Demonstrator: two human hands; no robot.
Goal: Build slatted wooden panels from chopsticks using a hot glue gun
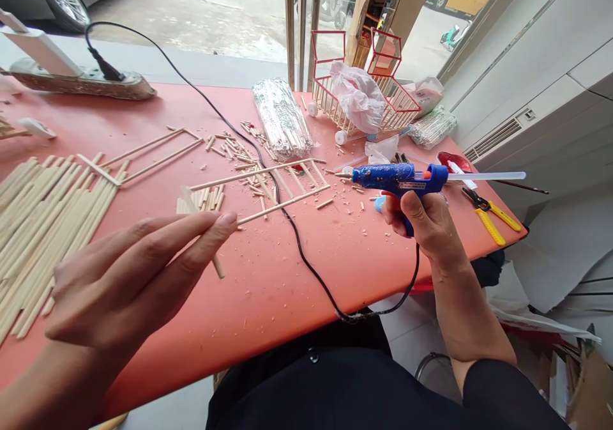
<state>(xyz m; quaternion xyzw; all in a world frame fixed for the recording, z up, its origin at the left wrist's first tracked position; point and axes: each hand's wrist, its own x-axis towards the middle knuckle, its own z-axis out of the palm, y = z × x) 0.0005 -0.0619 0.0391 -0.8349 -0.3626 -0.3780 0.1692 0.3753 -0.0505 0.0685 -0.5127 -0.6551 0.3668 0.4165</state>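
Observation:
My left hand [138, 267] pinches the near end of a ladder-like frame [287, 201] made of thin wooden sticks, held above the table. Several short rungs cross the frame at its far end. In my right hand [426, 219] is a blue hot glue gun [385, 177], gripped by its handle. Its nozzle points left, close to the frame's far end but apart from it. A clear glue stick [488, 176] juts from the gun's back. Part of the frame near my left fingers is hidden by them.
Long sticks [52, 225] lie in a pile at left beside another stick frame [163, 152]. Short cut pieces [239, 152] are scattered mid-table. A black cord [301, 245] crosses the pink table [268, 289]. Yellow-handled pliers [493, 219] lie right; a red-trimmed stick cart [330, 101] stands behind.

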